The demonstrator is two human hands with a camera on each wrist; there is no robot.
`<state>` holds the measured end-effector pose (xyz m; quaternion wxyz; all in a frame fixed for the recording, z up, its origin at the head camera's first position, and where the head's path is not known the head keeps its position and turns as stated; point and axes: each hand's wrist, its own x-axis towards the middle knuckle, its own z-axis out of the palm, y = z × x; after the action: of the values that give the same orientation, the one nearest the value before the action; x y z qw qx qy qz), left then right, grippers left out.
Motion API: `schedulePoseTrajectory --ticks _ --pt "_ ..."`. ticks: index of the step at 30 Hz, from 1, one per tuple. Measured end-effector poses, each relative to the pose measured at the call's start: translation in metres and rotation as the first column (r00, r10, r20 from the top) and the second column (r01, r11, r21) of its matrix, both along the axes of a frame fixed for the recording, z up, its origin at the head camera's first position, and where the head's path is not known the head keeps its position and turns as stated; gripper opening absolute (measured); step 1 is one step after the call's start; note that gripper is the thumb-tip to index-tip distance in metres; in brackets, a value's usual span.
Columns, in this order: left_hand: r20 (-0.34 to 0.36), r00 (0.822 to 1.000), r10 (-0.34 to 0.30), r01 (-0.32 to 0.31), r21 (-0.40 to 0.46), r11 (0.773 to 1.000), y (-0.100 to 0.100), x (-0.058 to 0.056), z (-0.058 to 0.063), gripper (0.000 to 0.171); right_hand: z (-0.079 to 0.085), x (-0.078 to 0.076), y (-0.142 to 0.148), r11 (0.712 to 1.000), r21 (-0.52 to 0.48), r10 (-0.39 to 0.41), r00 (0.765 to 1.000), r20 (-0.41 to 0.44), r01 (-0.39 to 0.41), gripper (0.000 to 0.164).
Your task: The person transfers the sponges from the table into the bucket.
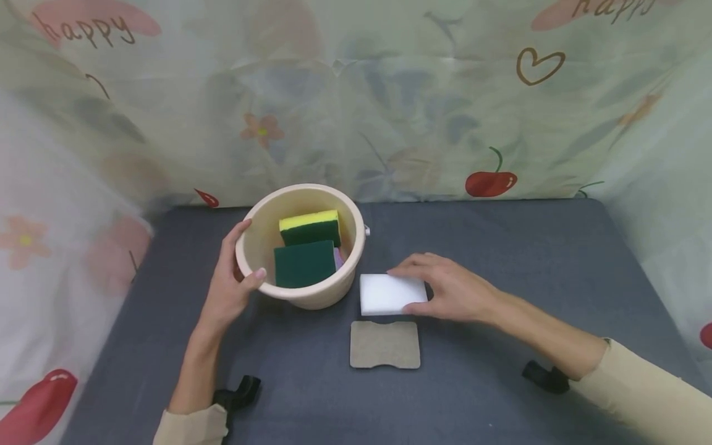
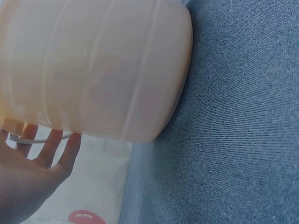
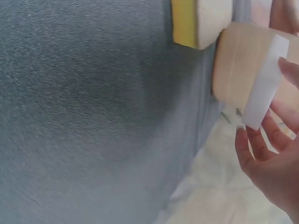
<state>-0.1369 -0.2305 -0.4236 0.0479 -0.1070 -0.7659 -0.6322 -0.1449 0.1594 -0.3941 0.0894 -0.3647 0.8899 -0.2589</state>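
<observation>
A cream bucket (image 1: 328,296) stands upright on the dark table, left of centre. My left hand (image 1: 225,290) grips its left rim, thumb over the edge and fingers against the outer wall; the left wrist view shows fingertips on the bucket's side. Inside lie a yellow-and-green sponge (image 1: 311,228) and a second sponge (image 1: 305,264) with its dark green face up. A lilac edge beside it is mostly hidden. My right hand (image 1: 450,290) holds a white sponge block (image 1: 386,295) by its edges, right beside the bucket. In the right wrist view that block (image 3: 265,84) is raised off the table.
A grey-beige sponge (image 1: 385,346) with notched sides lies on the table in front of the white block; its yellow layer (image 3: 184,23) shows in the right wrist view. A patterned curtain (image 1: 389,123) hangs behind the table. Black wrist mounts (image 1: 241,392) sit by both forearms.
</observation>
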Motion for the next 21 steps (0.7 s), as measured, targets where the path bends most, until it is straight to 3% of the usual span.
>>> schedulePoseTrajectory --ticks 12,21 --pt "0.011 1.000 0.001 -0.001 0.007 1.000 0.000 0.000 0.000 0.083 0.030 0.005 -0.002 0.998 -0.028 0.060 0.998 -0.021 -0.061 0.058" --pt "0.007 1.000 -0.003 0.003 0.018 1.000 0.000 -0.001 0.000 0.084 0.060 -0.002 -0.002 0.987 -0.077 0.136 0.989 -0.063 -0.140 0.051"
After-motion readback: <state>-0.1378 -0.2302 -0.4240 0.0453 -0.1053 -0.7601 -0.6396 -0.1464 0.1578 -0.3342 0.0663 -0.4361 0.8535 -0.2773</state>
